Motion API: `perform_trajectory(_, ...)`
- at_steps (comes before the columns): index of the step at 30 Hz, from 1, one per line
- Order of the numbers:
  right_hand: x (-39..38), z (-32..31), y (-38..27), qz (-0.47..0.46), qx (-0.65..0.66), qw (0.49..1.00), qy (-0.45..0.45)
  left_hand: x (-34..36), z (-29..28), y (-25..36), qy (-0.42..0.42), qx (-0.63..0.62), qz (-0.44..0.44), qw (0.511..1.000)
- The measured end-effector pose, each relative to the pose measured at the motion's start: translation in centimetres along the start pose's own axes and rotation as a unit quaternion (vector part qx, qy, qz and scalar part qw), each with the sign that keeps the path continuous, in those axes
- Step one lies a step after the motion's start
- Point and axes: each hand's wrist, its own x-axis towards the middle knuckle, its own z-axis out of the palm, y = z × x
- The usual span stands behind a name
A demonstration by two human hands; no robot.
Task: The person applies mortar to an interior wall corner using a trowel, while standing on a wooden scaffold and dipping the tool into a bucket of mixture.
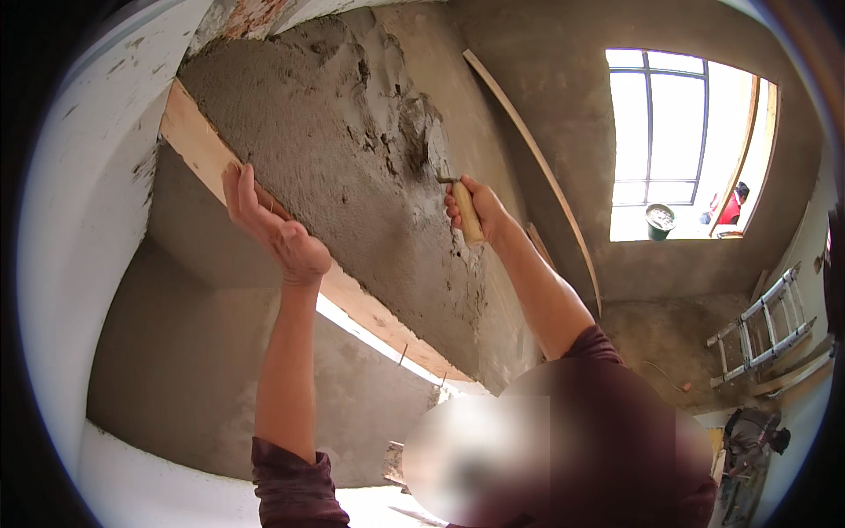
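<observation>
Held the trowel (471, 220) by its pale handle in the right hand (494, 211), with fingers closed firmly around it. Stood, along the handle's long axis, close to upright in view with a slight lean: butt end down beside the right wrist, neck end up by the right thumb. Bent from there, at the metal neck, toward the left hand's side and the wet plaster (308, 150); could not tell the blade apart from the grey. Saw thick lumps above the right hand, and a smoother coat toward the left hand.

Had the left hand (280, 236) open, with fingers up and leftward over the wooden board (187, 130); could not tell how firmly pressed. Traced that board slantwise along the plaster's edge, from beyond the left fingertips to below the right hand.

Noticed, right of the right hand, a long wood strip (545, 167); farther out, a window (676, 123), a dark bucket (658, 229), a person in red (729, 209) and, lower, a ladder (768, 330).
</observation>
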Motion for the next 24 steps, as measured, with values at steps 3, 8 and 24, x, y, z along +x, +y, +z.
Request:
perform_trajectory(3, 1.9, 1.8, -1.1, 0.013, -0.025, 0.998, -0.057, 0.2, -0.3, 0.0, -0.003, -0.021, -0.002, 1.0)
perform_trajectory(8, 0.6, 3.4, 0.1, 0.063, -0.043, 0.984, -0.16, 0.1, -0.3, 0.2, -0.005, -0.023, -0.015, 1.0)
perform_trajectory(24, -5.4, -0.9, 3.8, -0.011, -0.095, 0.995, -0.035, 0.5, 1.0, 1.0, -0.01, 0.002, -0.02, 1.0)
